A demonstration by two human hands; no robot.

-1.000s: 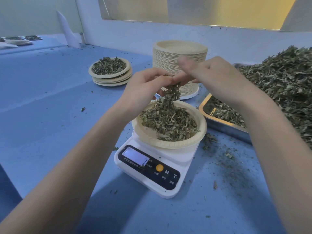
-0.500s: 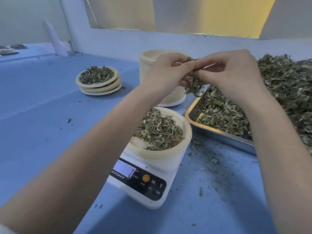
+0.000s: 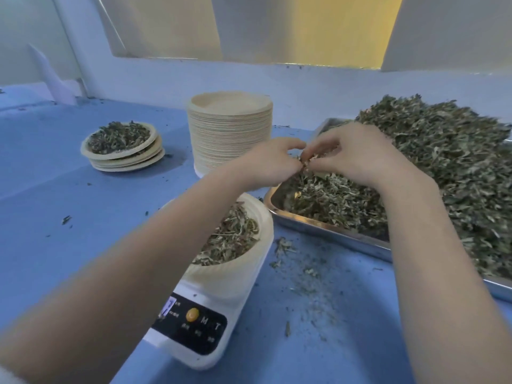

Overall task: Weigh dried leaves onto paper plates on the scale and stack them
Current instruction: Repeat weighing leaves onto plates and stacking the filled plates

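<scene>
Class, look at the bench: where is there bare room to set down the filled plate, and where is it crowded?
Widest bare blue surface: left of the scale, in front of the stack of filled plates. A smaller gap lies between that stack and the tall empty-plate stack. Crowded: right side, where the tray of leaves sits beside the scale, and both hands, left hand and right hand, work.

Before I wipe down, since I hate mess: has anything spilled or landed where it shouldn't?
Yes. Leaf crumbs litter the blue table between the scale and the metal tray, with a few flecks left of the scale. Nothing looks damaged.
</scene>
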